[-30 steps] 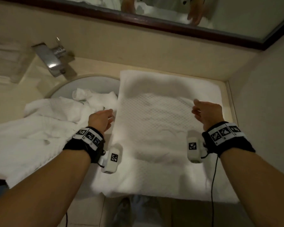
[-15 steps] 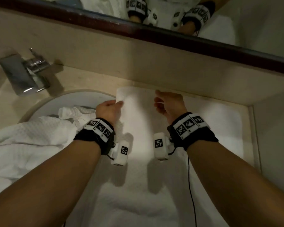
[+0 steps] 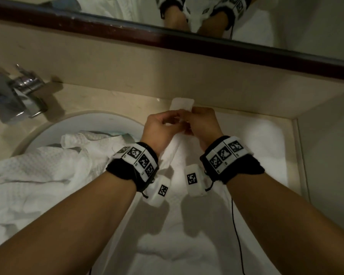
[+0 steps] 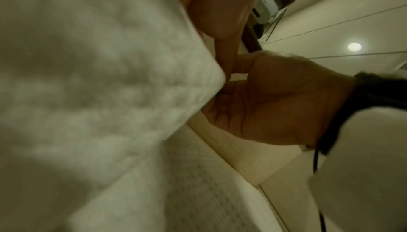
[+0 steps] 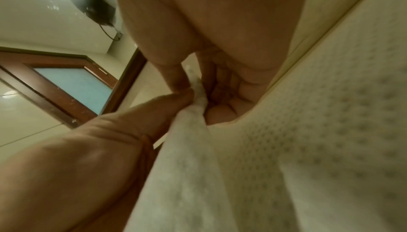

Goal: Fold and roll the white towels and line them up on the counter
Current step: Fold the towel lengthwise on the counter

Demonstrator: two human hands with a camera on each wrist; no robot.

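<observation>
Towel (image 3: 187, 215) lies on counter right of sink (image 3: 83, 124), far corners raised and brought together. Left hand (image 3: 159, 132) pinches one corner, right hand (image 3: 204, 124) pinches the other, touching. Step: lengthwise fold. Next likely needs edges aligned, then laid flat.

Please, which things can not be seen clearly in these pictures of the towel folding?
- Head view: the left hand and right hand cover the towel edge they pinch.
- Head view: the towel pile hides the sink bottom.
- Left wrist view: near cloth is blurred.
- Head view: faucet cut off at left.
</observation>
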